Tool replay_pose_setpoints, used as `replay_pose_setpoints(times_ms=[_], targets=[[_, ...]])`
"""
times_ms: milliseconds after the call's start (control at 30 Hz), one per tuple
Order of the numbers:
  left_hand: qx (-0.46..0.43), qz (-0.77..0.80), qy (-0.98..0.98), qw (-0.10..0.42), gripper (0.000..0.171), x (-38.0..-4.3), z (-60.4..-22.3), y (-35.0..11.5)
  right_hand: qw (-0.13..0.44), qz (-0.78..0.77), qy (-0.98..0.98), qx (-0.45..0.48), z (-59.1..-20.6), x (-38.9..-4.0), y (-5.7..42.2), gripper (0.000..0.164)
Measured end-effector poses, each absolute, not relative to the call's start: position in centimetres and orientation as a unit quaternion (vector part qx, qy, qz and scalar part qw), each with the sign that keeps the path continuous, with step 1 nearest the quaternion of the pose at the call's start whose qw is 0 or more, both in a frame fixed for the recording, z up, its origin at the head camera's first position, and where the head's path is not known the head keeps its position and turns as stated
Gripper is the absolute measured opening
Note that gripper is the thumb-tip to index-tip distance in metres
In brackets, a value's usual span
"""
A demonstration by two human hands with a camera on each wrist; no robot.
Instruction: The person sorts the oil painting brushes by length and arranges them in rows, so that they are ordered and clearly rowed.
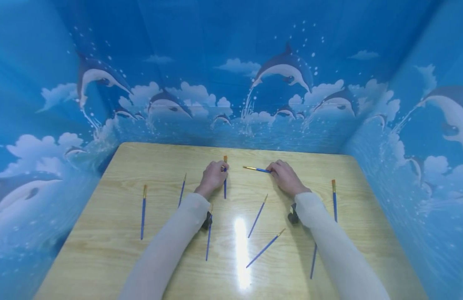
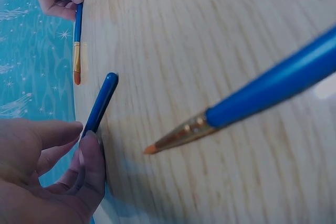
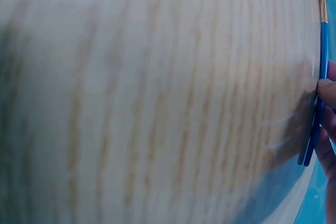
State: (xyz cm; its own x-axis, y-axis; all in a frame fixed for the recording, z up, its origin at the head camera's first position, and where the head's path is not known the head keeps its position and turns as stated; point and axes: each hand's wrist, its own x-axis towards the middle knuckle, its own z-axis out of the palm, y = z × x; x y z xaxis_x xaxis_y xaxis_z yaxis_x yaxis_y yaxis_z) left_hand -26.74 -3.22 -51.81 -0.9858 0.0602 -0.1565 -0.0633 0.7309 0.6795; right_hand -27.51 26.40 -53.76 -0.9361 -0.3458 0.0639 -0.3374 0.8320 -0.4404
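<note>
At the far part of the table, my left hand (image 1: 212,178) pinches a flat-tipped blue paintbrush (image 1: 225,191) near its gold ferrule. Its orange bristles point away from me and its handle points toward me. In the left wrist view, thumb and fingertips meet on the blue handle (image 2: 101,103). To the right, my right hand (image 1: 285,177) holds another blue paintbrush (image 1: 260,170) by its handle, the tip pointing left toward the left hand. The right wrist view shows the thumb against this brush's handle (image 3: 323,51), which lies close over the tabletop.
Several more blue paintbrushes lie spread on the wooden table (image 1: 171,258), among them a flat one (image 1: 143,212) at the left, a slanted one (image 1: 265,248) near the middle and a flat one (image 1: 334,200) at the right. Blue dolphin-print curtains (image 1: 224,75) enclose the table's back and sides.
</note>
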Motion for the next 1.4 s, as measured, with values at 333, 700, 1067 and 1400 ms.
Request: replay_pose_setpoints(times_ms=[333, 700, 1067, 1400], targets=[[-0.001, 0.392, 0.915, 0.093, 0.033, -26.5, -50.2, -5.8, 0.009, -0.23, 0.957, -0.177, -53.8, -27.4, 26.2, 0.021], [0.049, 0.349, 0.933, 0.077, 0.031, -25.4, -49.8, -11.0, 0.019, -0.235, 0.957, -0.17, -53.6, -27.1, 26.5, 0.022], [0.061, 0.348, 0.932, 0.08, 0.032, -23.0, -50.0, -15.6, 0.012, -0.237, 0.955, -0.176, -53.7, -26.9, 26.7, 0.022], [0.038, 0.327, 0.941, 0.083, 0.034, -21.5, -48.6, -19.0, 0.016, -0.237, 0.956, -0.174, -53.6, -27.1, 26.3, 0.022]])
